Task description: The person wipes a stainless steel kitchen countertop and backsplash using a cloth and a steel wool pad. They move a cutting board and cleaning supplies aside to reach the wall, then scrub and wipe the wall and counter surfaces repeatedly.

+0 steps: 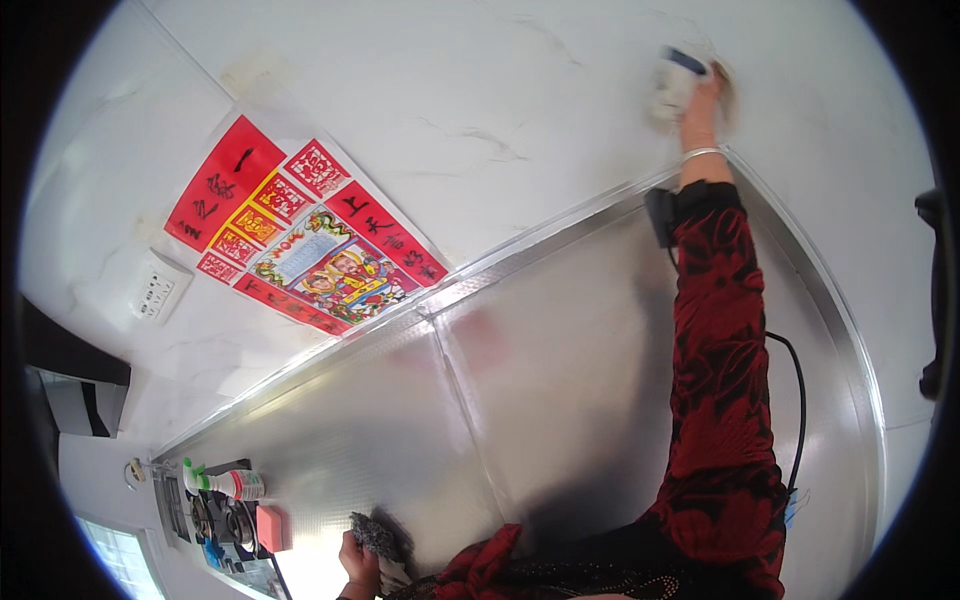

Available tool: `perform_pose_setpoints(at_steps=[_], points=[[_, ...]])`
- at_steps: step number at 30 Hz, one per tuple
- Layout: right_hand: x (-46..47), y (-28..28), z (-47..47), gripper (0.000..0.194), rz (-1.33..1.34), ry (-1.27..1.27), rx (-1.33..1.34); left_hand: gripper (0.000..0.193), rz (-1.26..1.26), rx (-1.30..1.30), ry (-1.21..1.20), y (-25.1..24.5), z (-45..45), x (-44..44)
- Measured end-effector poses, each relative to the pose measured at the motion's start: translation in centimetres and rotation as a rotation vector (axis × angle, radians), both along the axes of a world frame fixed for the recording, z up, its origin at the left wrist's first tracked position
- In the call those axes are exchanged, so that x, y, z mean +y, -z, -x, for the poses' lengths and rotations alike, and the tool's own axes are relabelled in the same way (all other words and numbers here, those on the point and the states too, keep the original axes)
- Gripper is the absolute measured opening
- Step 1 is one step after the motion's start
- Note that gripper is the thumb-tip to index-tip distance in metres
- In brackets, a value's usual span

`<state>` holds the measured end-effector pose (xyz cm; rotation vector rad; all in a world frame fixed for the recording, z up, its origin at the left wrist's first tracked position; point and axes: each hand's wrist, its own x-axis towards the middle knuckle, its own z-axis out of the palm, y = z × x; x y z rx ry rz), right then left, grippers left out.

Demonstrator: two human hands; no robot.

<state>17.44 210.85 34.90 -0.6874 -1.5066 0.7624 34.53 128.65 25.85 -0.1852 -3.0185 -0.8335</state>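
My right hand (705, 105) is stretched out to the marbled white wall (510, 82) at the upper right. It presses a pale cloth (667, 94) against the wall, and motion blurs both. A dark strip shows on the cloth, too blurred to identify. Low in the picture, my left hand (358, 564) grips a dark grey shaggy cloth (372, 534) above the stainless-steel countertop (570, 337). A paler part of that bundle hangs below the fingers, partly hidden by my clothing.
Red paper posters (307, 232) bearing writing and pictures hang on the wall, near a white power socket (159, 287). A spray bottle (232, 484) and a pink block (268, 528) stand beside the gas stove (225, 517). A black cable (801, 390) runs past my right arm.
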Motion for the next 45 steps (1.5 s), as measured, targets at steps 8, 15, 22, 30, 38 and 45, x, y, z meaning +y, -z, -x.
perform_pose_setpoints(at_steps=[8, 15, 22, 30, 38, 45], points=[[-12.6, 6.3, -1.3, 0.025, -0.549, 0.209, -0.653, 0.01, -0.017, 0.023, -0.026, 0.6, 0.4, 0.4], [-12.6, -5.1, 2.5, 0.048, -0.324, -0.177, -0.225, 0.02, 0.015, -0.019, -0.003, 1.0, 0.9, 0.7], [3.3, 0.6, -0.5, 0.026, -0.248, 0.388, -0.502, 0.03, 0.033, -0.038, -0.013, 1.0, 0.9, 0.6], [-16.3, 4.8, 2.3, 0.044, -0.384, 0.091, -0.438, 0.042, 0.026, -0.103, 0.021, 2.6, 1.0, -0.7], [-18.3, -13.3, 7.8, 0.04, -0.876, -0.129, -0.163, 0.041, 0.048, -0.109, 0.016, 2.0, 1.0, -0.5], [1.9, -13.3, 3.7, 0.026, -0.693, 0.645, -0.327, 0.029, 0.065, -0.065, -0.019, 0.7, 1.0, 0.9]])
